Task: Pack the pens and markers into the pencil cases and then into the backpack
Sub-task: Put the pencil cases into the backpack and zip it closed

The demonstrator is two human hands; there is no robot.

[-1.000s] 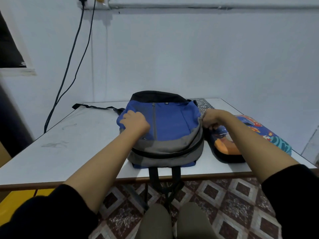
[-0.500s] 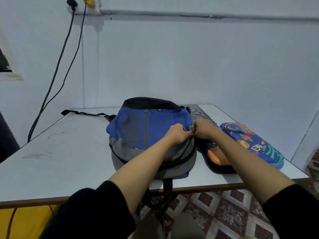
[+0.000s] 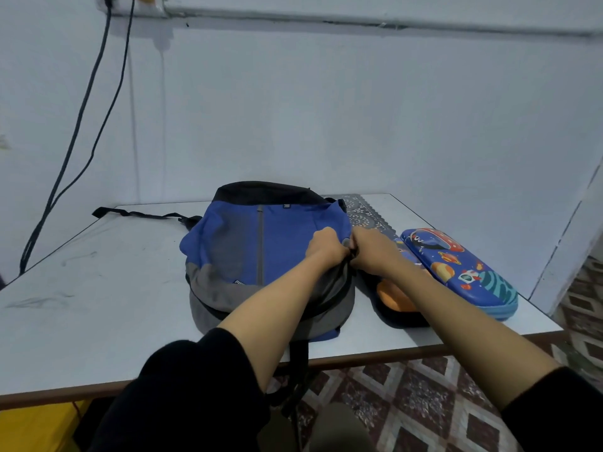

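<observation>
Head view, looking down at a white desk [image 3: 98, 305] set against a pale wall. The blue, grey and black backpack [image 3: 261, 243] lies flat in the middle of the desk, with one strap [image 3: 140, 214] trailing off to the left. Both of my hands meet at its right edge. The left hand [image 3: 326, 247] has its fingers [image 3: 322, 233] curled tightly into the blue fabric. The right hand [image 3: 372, 252] is closed in a pinch where the dark zipper line [image 3: 332, 301] comes up to that edge. I cannot see the pull itself. Just to the right of the backpack lie two pencil cases. A dark case with an orange picture [image 3: 396, 300] is partly under my right forearm. Beside it is a blue space-print case [image 3: 456, 269], which looks closed. No loose pens or markers are visible, so I judge that the step now is opening the backpack to take the cases. To do it well, I would hold the fabric taut with the left hand, close to the slider, and have the right hand draw the slider along the curve of the track rather than lift it away. The bag is soft and could bunch up or jam. The opening needs to be wide enough for the stiff cases, and my forearm should stay off the dark case.
</observation>
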